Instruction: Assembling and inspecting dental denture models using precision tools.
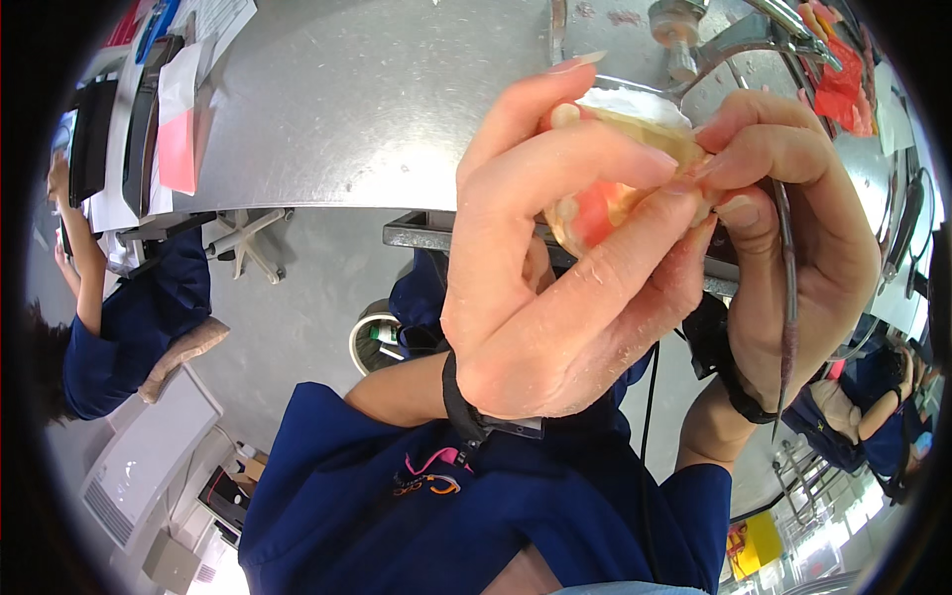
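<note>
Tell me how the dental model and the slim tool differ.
Shape: the dental model is chunky and curved; the slim tool is long and narrow.
Colour: the model mixes white, pale yellow and pink; the tool is dark greyish brown.
Hold: the left hand grips the model, while the tool lies along the right hand.
Shared: both are held above the floor.

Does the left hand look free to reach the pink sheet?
Probably not: the left hand is occupied holding the dental model, and the pink sheet lies well off to its left.
</note>
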The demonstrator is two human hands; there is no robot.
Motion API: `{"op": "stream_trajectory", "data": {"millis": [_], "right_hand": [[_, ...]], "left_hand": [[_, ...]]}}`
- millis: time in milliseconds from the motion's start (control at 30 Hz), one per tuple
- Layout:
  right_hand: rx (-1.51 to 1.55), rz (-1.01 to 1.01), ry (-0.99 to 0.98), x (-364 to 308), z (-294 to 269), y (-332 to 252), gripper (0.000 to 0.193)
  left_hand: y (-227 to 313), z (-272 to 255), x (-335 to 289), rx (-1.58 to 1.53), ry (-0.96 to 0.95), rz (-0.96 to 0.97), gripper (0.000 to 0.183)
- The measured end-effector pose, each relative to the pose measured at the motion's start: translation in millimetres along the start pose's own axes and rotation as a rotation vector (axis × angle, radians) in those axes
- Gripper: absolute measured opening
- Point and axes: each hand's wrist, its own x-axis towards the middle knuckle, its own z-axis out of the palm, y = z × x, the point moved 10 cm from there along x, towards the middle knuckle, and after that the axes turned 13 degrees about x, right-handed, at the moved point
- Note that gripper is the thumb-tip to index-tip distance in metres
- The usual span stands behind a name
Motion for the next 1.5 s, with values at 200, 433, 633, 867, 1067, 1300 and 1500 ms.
{"op": "stream_trajectory", "data": {"millis": [200, 433, 633, 867, 1067, 1300, 1500], "right_hand": [[-0.018, -0.050, 0.015, 1.4, -7.6, -0.8, 0.017], [-0.035, -0.046, 0.016, 0.1, -9.8, -1.6, 0.015], [-0.053, -0.086, 0.025, -0.8, -6.7, -1.8, 0.013], [0.091, 0.040, 0.058, -4.5, -14.5, 0.4, 0.029], [-0.225, -0.094, 0.133, -28.0, 11.6, -11.6, 0.081], [-0.051, -0.219, 0.308, -28.6, -11.7, -29.7, 0.097], [-0.014, -0.213, 0.337, -34.5, -23.9, -52.5, 0.103]], "left_hand": [[-8.1, 3.2, -2.3, -0.024, -0.201, -0.010, 0.046], [-2.5, 2.8, -2.5, -0.008, -0.159, 0.017, 0.037], [-2.5, -0.6, -4.3, 0.014, -0.128, 0.012, 0.028], [0.0, -1.8, 5.5, -0.052, -0.231, 0.125, 0.054], [-21.1, -11.8, 102.5, 0.060, -0.756, 0.053, 0.100], [18.3, 19.9, 92.2, -0.128, -0.651, -0.026, 0.085], [21.9, 22.3, 93.6, -0.268, -0.558, -0.115, 0.073]]}}
